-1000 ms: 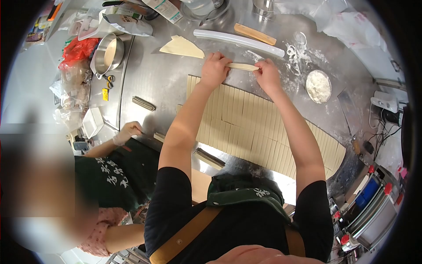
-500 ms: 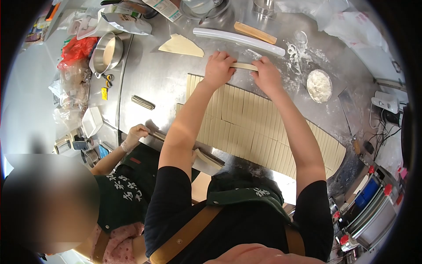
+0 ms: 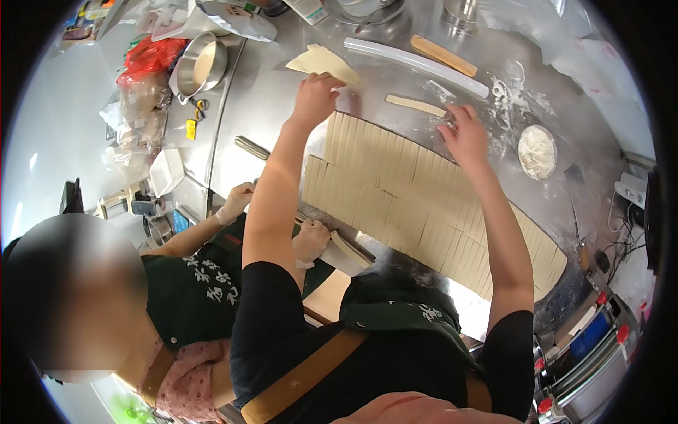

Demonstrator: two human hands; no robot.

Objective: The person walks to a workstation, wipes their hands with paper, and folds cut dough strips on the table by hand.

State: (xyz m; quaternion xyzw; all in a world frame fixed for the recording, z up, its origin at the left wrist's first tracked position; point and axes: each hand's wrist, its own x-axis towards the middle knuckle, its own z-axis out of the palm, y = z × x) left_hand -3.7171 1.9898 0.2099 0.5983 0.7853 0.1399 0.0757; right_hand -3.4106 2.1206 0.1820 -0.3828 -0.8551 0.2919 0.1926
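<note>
My left hand (image 3: 316, 100) is at the lower edge of a flat, irregular dough piece (image 3: 326, 62), fingers curved and apart. A single pale dough strip (image 3: 415, 105) lies on the steel table. At its right end is my right hand (image 3: 466, 138), with thumb and fingers apart and the strip not gripped between them. Below both hands, a wide sheet of dough (image 3: 402, 205) cut into narrow parallel strips covers the table, partly hidden by my right forearm.
A co-worker's gloved hands (image 3: 311, 242) are near stacked strips (image 3: 351, 247) at left. Beyond my hands lie a white bar (image 3: 417, 67) and a wooden stick (image 3: 443, 56). A flour bowl (image 3: 537, 152) and a scraper (image 3: 574, 201) are at right, a metal bowl (image 3: 203, 65) at upper left.
The strip held between my hands now lies on the table. My left hand has let go and moved left to the dough piece; my right hand has opened. The view has shifted, and the co-worker's second hand shows.
</note>
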